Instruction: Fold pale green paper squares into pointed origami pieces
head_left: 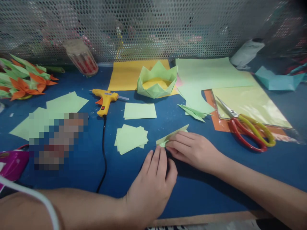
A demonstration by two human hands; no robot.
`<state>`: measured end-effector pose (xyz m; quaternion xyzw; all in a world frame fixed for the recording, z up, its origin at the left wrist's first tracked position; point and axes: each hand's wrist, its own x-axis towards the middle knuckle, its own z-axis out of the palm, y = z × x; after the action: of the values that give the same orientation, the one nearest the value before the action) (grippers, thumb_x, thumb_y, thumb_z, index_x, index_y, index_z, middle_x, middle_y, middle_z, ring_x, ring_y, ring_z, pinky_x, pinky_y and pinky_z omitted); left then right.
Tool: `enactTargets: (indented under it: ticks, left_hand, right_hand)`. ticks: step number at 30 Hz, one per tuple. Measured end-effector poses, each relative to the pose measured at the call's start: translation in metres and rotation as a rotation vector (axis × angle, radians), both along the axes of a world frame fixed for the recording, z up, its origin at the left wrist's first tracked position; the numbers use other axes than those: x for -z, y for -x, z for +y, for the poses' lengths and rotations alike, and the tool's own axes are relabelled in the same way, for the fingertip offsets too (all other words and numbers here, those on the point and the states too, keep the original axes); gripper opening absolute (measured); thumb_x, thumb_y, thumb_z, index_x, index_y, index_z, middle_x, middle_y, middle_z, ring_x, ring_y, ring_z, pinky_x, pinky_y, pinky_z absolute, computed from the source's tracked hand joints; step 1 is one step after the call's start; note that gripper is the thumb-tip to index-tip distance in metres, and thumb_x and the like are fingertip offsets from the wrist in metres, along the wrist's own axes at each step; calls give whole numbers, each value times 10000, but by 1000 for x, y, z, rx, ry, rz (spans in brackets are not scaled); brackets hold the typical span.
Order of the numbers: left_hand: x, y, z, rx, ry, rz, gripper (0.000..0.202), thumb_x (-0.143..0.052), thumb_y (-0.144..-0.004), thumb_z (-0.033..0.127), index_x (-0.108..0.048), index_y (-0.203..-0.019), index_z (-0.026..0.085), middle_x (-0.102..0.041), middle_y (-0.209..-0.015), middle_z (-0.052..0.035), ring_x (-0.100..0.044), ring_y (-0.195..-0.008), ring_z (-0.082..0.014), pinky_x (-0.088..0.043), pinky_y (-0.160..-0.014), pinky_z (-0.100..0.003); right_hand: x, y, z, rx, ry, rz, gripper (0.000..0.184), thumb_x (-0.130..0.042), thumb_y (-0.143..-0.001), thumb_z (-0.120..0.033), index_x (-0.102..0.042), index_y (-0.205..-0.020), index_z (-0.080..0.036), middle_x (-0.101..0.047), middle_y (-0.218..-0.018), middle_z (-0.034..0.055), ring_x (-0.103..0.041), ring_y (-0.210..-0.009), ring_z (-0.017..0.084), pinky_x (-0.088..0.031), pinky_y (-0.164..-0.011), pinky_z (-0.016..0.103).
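A small piece of light green paper [174, 133], partly folded, is between my hands near the middle of the blue table. My right hand [192, 150] pinches it from the right, its curled fingers covering much of the fold. The fingertips of my left hand [153, 179] press together at the paper's lower left corner. To the left lies a loose stack of green paper rectangles [131, 139]. Behind it is a neater pair of green rectangles [139, 110]. Folded green paper pieces [194, 112] rest just beyond my right hand.
Scissors [247, 124] with red and yellow handles lie at right on yellow-green sheets [259, 105]. A yellow glue gun [104, 100] trails its black cord [104, 153] toward my left arm. A folded green paper crown [157, 80] stands behind, near a jar [82, 59] and paper flowers [21, 78].
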<state>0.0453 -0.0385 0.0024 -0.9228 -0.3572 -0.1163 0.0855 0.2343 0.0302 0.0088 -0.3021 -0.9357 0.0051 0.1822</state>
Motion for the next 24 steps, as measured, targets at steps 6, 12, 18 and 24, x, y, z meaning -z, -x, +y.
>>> enactTargets:
  ticks: [6,12,18,24]
  left_hand:
    - [-2,-1,0,-32,-11,-23,305,-500,-914,251,-516,-1158,67,-635,-1197,-241,-594,-1159,-337,-429,-970,-432]
    - [-2,-1,1,-21,-23,-44,369,-570,-852,227,-492,-1167,50,-632,-1190,-266,-607,-1139,-360,-472,-923,-427]
    - [0,-1,0,-30,-18,-32,333,-548,-862,221,-495,-1145,54,-614,-1200,-291,-596,-1151,-373,-478,-911,-434]
    - [0,-2,-1,-30,-14,-25,293,-522,-884,223,-503,-1130,65,-617,-1212,-271,-576,-1185,-349,-452,-951,-420]
  right_hand:
    - [4,7,2,129,182,143,204,-439,-940,-179,-610,-830,-172,-641,-770,66,-580,-737,177,-524,-683,310]
    - [7,12,-2,226,262,214,136,-493,-918,-173,-571,-807,-178,-615,-768,56,-581,-754,180,-518,-689,310]
    - [7,12,-2,248,334,241,148,-536,-928,-234,-579,-796,-182,-615,-762,49,-578,-742,172,-510,-659,292]
    - [5,13,-1,263,378,250,142,-538,-923,-213,-601,-800,-180,-622,-759,47,-591,-747,168,-517,-675,292]
